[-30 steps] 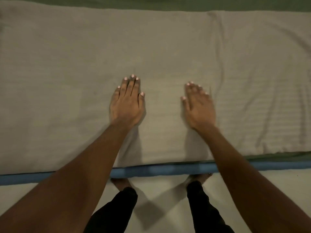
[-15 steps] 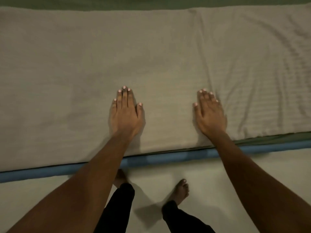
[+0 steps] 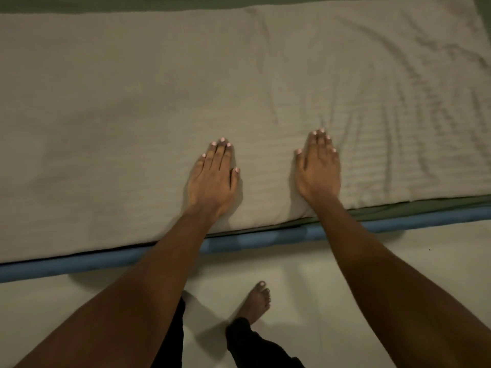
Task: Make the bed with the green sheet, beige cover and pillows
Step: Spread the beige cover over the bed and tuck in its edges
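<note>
Since half a second ago both my hands have slid right along the bed; the far right corner of the cover is now in sight.

Head view. My left hand lies palm down on the beige ribbed fabric cover, fingers straight and close together, thumb out to the side, gripping nothing. My right hand does the same just beside it, flat, pressing the cloth.

The cover lies smooth under and left of my hands, creased in long ripples to the right. The dark green bed sheet shows as a thin strip under the cover's near edge and again along the far side. Below runs the blue mattress border.

Pale floor in front of the bed; my bare foot and black trouser leg stand there, open floor on either side.
</note>
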